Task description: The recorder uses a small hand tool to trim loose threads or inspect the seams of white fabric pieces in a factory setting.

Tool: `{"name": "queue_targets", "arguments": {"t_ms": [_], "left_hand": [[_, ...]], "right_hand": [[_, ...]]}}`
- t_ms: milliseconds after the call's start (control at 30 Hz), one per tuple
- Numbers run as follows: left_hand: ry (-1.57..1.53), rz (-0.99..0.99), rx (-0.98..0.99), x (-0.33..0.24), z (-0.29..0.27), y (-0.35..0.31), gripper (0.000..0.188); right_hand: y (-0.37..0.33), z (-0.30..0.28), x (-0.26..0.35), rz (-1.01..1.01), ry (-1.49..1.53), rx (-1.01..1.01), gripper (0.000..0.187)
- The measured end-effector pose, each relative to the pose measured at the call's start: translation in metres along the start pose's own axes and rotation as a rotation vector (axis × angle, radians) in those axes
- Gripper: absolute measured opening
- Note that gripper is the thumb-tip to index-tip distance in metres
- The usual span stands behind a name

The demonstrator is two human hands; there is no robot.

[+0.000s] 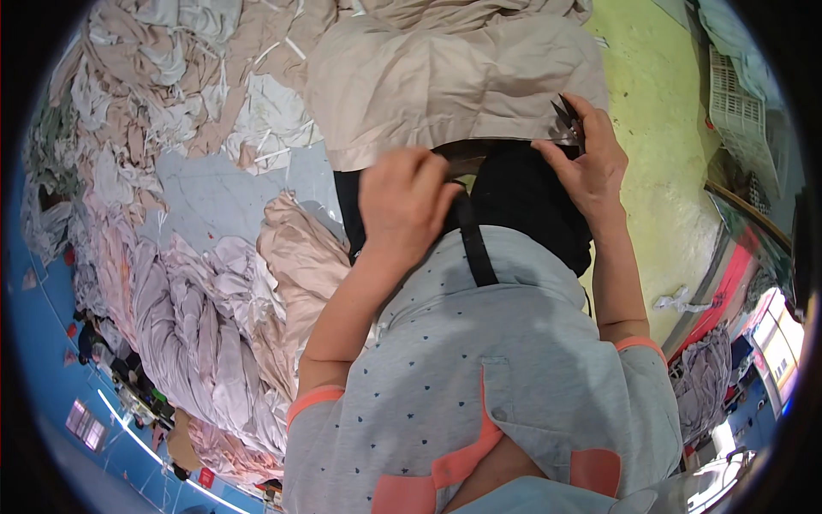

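A wide piece of beige cloth (454, 77) lies spread in front of me, its hemmed near edge reaching my lap. My right hand (599, 158) is closed around small dark thread snips (568, 117) at the cloth's right corner; the two blades point up and left over the cloth and look parted. My left hand (398, 206) is at the left part of the near edge, blurred by motion, with its fingers curled in. Whatever those fingers hold, if anything, is hidden. A dark strap (475, 240) hangs over my waist just right of my left hand.
Heaps of beige and white cloth (163, 60) cover the far left. Grey-mauve cloth (201, 317) is piled at my left, beside a shiny beige piece (300, 248). On the right are a yellow surface (659, 128) and a white plastic crate (736, 111).
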State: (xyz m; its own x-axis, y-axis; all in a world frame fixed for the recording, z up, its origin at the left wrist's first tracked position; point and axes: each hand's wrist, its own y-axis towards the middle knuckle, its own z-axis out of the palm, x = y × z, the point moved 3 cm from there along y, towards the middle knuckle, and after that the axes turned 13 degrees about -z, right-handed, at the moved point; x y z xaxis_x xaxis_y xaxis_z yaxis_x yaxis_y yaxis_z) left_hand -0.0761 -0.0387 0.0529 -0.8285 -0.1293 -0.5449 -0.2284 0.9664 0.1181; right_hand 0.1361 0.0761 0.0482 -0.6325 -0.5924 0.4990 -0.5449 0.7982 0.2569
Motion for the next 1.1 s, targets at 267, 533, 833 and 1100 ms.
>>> {"name": "queue_targets", "arguments": {"t_ms": [267,533,833,1100], "left_hand": [[0.142,-0.220,-0.240,0.037,-0.002,0.029,0.052],[-0.141,-0.272,-0.385,0.091,-0.014,0.032,0.034],[-0.079,-0.331,-0.565,0.113,-0.020,0.002,0.021],[-0.062,-0.322,-0.597,0.129,-0.015,-0.005,0.015]], "right_hand": [[-0.014,-0.003,-0.015,0.045,-0.067,-0.084,0.082],[-0.010,0.013,-0.033,0.101,-0.030,-0.336,0.060],[-0.017,0.013,-0.040,0.020,0.018,-0.407,0.044],[-0.026,0.014,-0.052,-0.054,-0.030,-0.508,0.035]]}}
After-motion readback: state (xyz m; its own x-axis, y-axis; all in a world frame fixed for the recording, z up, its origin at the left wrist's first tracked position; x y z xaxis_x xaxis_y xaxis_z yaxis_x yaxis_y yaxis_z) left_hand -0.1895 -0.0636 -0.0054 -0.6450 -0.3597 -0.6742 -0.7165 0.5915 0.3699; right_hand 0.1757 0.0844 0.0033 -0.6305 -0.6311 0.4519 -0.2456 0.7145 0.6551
